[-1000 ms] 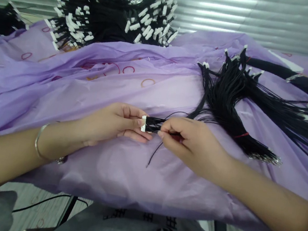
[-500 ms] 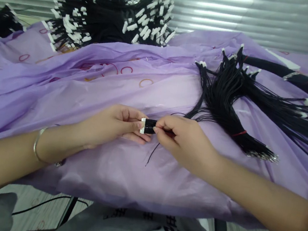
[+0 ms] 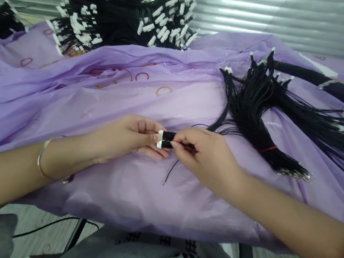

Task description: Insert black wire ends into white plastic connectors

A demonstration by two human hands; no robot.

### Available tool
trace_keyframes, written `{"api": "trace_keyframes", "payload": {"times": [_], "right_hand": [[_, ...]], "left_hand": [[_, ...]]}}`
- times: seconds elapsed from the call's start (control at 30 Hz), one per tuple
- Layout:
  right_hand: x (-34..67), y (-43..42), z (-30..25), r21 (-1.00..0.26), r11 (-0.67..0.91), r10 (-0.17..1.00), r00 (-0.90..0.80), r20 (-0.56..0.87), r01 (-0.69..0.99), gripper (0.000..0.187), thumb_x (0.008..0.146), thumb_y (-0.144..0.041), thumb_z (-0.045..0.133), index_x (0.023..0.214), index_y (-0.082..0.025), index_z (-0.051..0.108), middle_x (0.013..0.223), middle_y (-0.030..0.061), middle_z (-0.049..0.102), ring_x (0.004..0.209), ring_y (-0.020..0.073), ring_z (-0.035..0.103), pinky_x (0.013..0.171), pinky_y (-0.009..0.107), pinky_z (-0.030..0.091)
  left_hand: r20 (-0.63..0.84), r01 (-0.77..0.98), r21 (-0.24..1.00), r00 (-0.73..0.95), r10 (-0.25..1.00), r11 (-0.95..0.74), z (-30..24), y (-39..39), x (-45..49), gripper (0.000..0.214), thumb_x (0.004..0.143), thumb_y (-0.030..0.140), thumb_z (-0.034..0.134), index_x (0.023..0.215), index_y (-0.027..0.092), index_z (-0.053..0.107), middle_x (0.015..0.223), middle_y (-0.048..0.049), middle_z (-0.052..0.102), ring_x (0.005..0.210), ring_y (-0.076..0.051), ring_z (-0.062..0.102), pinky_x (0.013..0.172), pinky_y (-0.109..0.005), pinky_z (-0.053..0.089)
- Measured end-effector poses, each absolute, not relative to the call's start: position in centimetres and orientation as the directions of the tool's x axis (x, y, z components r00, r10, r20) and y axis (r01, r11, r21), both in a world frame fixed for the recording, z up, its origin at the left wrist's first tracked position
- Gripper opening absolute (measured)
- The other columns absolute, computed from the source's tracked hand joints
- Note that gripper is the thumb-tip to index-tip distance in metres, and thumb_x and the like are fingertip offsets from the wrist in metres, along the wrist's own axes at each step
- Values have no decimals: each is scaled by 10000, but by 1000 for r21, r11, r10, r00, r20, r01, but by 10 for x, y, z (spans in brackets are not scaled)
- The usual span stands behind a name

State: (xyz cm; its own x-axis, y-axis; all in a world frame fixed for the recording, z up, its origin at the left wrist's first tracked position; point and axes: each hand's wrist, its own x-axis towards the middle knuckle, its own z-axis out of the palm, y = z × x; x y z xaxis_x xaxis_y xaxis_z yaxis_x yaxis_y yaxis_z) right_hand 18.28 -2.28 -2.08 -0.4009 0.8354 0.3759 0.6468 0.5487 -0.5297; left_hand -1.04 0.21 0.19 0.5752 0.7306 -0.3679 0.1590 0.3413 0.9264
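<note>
My left hand (image 3: 127, 136) pinches a small white connector (image 3: 160, 138) with short black wires coming out of its right side. Close against it, my right hand (image 3: 207, 156) is closed on those black wires (image 3: 168, 139), thumb and fingers pressed together. One loose thin wire (image 3: 170, 174) hangs down from under my right fingers onto the purple plastic sheet (image 3: 98, 105). A silver bracelet (image 3: 42, 160) sits on my left wrist.
A tied bundle of black wires (image 3: 258, 116) with a red band lies just right of my hands. A big pile of black harnesses with white connectors (image 3: 120, 18) sits at the back left. More black bundles (image 3: 342, 92) lie far right. Closed blinds are behind.
My right hand has slid left along the wires, closer to the connector, so less black wire shows between my hands. The left hand has stayed in place.
</note>
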Motion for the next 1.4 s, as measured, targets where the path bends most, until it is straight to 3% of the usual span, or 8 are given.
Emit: {"api": "trace_keyframes", "payload": {"times": [0.4,0.57,0.67,0.8,1.03,1.2,1.3,1.4], "right_hand": [[176,-24,-26,-335,630,771,-511,380,700,141,876,-148,512,781,-102,605,735,43,603,673,163,544,617,285,386],[188,-32,-12,-48,760,562,-618,549,648,155,886,-146,496,807,-98,620,856,94,586,794,209,511,716,333,413],[196,-38,-6,65,814,483,-734,478,578,164,900,-149,478,828,-128,625,933,92,576,849,221,485,739,348,413],[199,-34,-10,4,846,514,-818,259,533,120,907,-173,498,949,-125,599,993,99,546,923,233,463,810,379,409],[199,-26,-17,-49,827,554,-797,240,560,155,936,-223,461,972,-126,576,967,94,524,892,231,439,790,384,392],[199,-28,-15,-166,870,490,-785,379,464,166,951,-167,394,896,-108,540,908,95,557,854,200,476,787,343,403],[195,-27,-13,-306,809,587,-661,468,502,93,911,-133,438,882,-109,523,802,60,566,738,162,504,683,279,406],[191,-23,-15,-307,742,663,-584,468,596,52,871,-139,484,849,-125,530,757,40,560,687,152,500,628,260,379]], "left_hand": [[-371,187,928,520,769,321,2,0,-3,113,822,110,548,757,137,636,706,-13,673,706,-124,672,721,-239,561],[-338,93,936,517,786,340,0,3,-7,94,843,135,546,794,127,625,771,-29,686,772,-128,682,778,-237,553],[-343,17,923,490,801,385,-1,5,-9,110,850,137,544,771,106,613,769,-58,695,779,-142,691,791,-244,553],[-364,-20,906,476,801,423,-1,6,-11,100,853,112,536,840,96,634,822,-88,716,805,-161,697,807,-260,554],[-372,-31,895,497,784,444,-2,7,-11,102,853,110,537,841,96,637,826,-86,716,795,-161,698,793,-251,557],[-365,1,905,515,775,425,0,7,-11,86,849,107,542,850,102,628,806,-74,710,803,-159,696,789,-245,555],[-347,54,919,583,735,392,2,7,-12,94,854,134,548,850,106,637,829,-69,705,799,-139,686,781,-231,553],[-355,82,919,598,718,386,2,7,-12,110,853,143,547,890,107,645,846,-78,707,791,-139,684,749,-229,560]]}}
